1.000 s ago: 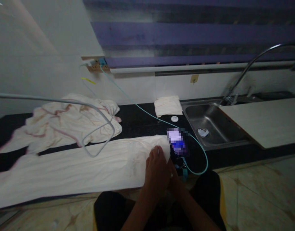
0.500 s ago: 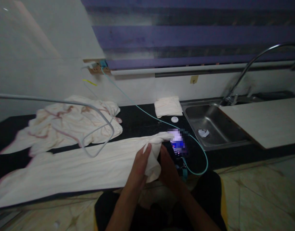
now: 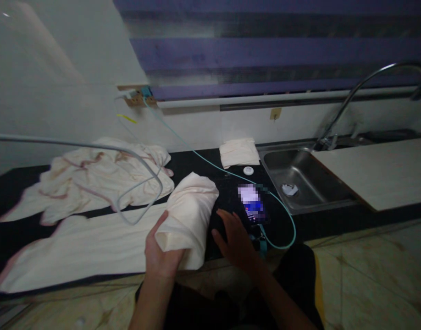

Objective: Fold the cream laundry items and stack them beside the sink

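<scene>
A long white cloth (image 3: 103,247) with a pinkish edge lies stretched along the dark counter, its right end folded over into a raised, loose flap (image 3: 191,206). My left hand (image 3: 162,252) grips this folded end, thumb on the near side and fingers hidden beneath the fabric. To the right of the fold, my right hand (image 3: 234,238) hovers low over the counter, fingers apart and holding nothing. A lit phone (image 3: 253,208), plugged into a teal cable, lies just beyond the right hand.
Behind is a crumpled heap of pink-edged white cloth (image 3: 103,178), crossed by a grey bent rod (image 3: 141,158). A folded cloth (image 3: 240,153) and a small white disc (image 3: 248,171) lie near the wall. Right are a steel sink (image 3: 313,199), a tap (image 3: 351,101) and a pale board (image 3: 379,174).
The cloth's right end has swung from over the phone back leftward into a fold. My left hand moved left with it; my right hand came off the cloth and spread its fingers.
</scene>
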The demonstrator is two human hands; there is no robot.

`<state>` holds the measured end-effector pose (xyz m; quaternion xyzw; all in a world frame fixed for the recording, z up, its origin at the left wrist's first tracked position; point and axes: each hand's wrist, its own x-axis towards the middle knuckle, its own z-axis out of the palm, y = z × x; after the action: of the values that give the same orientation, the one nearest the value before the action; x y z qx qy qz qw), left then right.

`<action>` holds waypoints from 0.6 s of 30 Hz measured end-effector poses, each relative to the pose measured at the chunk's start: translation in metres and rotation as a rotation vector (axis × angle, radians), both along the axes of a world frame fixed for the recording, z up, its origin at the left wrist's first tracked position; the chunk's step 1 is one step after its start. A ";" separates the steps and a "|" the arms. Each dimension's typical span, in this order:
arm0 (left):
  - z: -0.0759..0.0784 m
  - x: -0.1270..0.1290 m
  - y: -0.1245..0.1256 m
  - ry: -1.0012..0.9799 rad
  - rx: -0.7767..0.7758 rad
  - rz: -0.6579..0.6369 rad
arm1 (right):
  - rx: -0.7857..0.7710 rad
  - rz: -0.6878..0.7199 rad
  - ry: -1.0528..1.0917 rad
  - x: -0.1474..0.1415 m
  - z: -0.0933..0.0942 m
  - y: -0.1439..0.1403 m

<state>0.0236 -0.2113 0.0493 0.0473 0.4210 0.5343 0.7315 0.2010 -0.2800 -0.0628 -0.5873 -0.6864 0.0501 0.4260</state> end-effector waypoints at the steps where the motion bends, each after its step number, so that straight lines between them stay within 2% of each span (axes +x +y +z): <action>1: 0.002 -0.006 -0.001 0.005 -0.033 0.043 | -0.005 0.000 -0.003 0.000 0.001 0.000; 6: 0.004 -0.026 -0.009 -0.007 0.031 0.164 | -0.013 -0.009 -0.009 -0.001 0.002 0.000; 11: -0.015 -0.038 -0.014 0.026 -0.009 0.257 | -0.016 -0.010 -0.015 -0.001 0.002 0.001; 15: -0.032 -0.046 -0.015 -0.012 -0.039 0.264 | -0.009 -0.002 -0.018 0.000 0.001 0.001; 18: -0.036 -0.049 -0.016 -0.020 -0.041 0.257 | -0.003 0.000 -0.020 0.000 0.001 0.001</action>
<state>-0.0256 -0.2277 0.0128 -0.0275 0.4273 0.6154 0.6618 0.2011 -0.2793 -0.0614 -0.5883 -0.6906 0.0452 0.4184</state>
